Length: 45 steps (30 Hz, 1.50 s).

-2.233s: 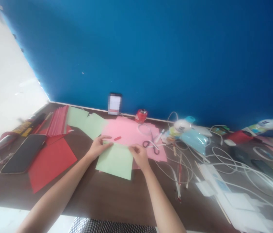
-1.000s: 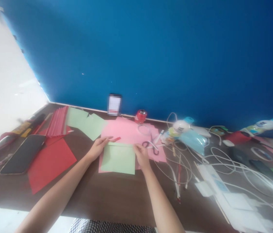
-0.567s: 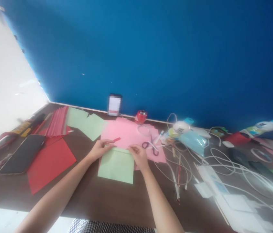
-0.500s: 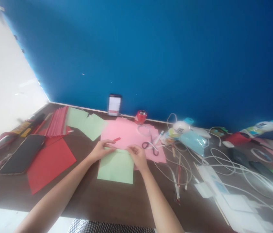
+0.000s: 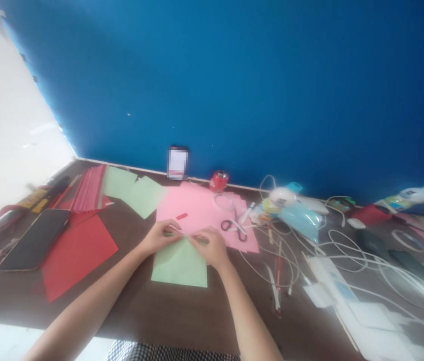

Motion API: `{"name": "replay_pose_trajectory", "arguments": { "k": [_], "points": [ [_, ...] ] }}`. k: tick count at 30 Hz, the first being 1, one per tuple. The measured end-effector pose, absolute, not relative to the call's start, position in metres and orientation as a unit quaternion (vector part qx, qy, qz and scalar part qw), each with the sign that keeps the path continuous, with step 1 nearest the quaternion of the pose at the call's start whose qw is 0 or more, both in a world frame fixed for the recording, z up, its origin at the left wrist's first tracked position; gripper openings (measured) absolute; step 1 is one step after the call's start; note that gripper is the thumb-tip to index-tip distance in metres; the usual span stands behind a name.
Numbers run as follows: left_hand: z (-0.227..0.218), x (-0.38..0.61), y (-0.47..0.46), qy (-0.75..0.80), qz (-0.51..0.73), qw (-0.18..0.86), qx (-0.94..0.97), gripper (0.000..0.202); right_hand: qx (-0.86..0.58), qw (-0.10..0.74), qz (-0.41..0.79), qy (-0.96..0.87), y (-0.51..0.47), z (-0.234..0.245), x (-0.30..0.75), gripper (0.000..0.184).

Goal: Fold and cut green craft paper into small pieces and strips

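Observation:
A light green sheet of paper (image 5: 179,263) lies on the dark brown table (image 5: 166,311) in front of me, partly over a pink sheet (image 5: 196,208). My left hand (image 5: 159,236) pinches the green sheet's far edge at the left. My right hand (image 5: 212,246) pinches the same edge at the right, and the fingertips of both nearly meet over a narrow fold. Scissors (image 5: 234,228) lie on the pink paper just right of my right hand. A small red scrap (image 5: 182,216) sits beyond my left hand.
Red paper (image 5: 76,253), a black phone (image 5: 33,238), a pleated red stack (image 5: 89,188) and green sheets (image 5: 134,190) lie at the left. White cables (image 5: 366,260), chargers, pens (image 5: 275,291), a red tape roll (image 5: 219,179) and bottles crowd the right. A blue wall stands behind.
My hands have moved closer together along the green sheet's far edge, folding it into a narrow strip. The sheet has turned slightly and looks shorter.

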<state>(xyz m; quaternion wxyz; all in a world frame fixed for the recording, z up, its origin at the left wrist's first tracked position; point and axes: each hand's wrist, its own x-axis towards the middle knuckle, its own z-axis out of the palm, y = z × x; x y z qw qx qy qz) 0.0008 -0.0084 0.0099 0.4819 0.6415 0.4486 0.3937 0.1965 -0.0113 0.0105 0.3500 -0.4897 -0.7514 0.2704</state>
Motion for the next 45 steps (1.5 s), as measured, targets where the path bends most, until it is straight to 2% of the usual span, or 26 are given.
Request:
{"name": "replay_pose_trajectory", "arguments": {
  "k": [3, 8, 13, 19, 31, 42, 45],
  "points": [
    [0.007, 0.004, -0.010, 0.430, 0.394, 0.488, 0.650, 0.022, -0.482, 0.318, 0.211, -0.789, -0.015, 0.014, 0.195, 0.010],
    [0.006, 0.000, -0.006, 0.436, 0.398, 0.472, 0.655, 0.024, -0.477, 0.297, 0.200, -0.803, -0.015, 0.014, 0.193, 0.010],
    [0.005, -0.012, 0.003, 0.511, 0.417, 0.443, 0.607, 0.029, -0.496, 0.348, 0.266, -0.750, -0.007, 0.010, 0.202, 0.010],
    [0.001, -0.019, 0.005, 0.526, 0.432, 0.495, 0.539, 0.036, -0.501, 0.395, 0.350, -0.686, -0.002, 0.009, 0.214, 0.015],
    [0.007, -0.022, 0.003, 0.490, 0.448, 0.535, 0.522, 0.043, -0.513, 0.449, 0.417, -0.601, 0.000, 0.000, 0.218, 0.020],
    [-0.002, -0.023, 0.005, 0.467, 0.445, 0.580, 0.496, 0.052, -0.487, 0.480, 0.450, -0.575, 0.001, -0.002, 0.214, 0.036],
    [-0.004, -0.023, 0.006, 0.470, 0.457, 0.580, 0.483, 0.046, -0.476, 0.473, 0.427, -0.606, 0.000, 0.001, 0.214, 0.025]
  ]
}}
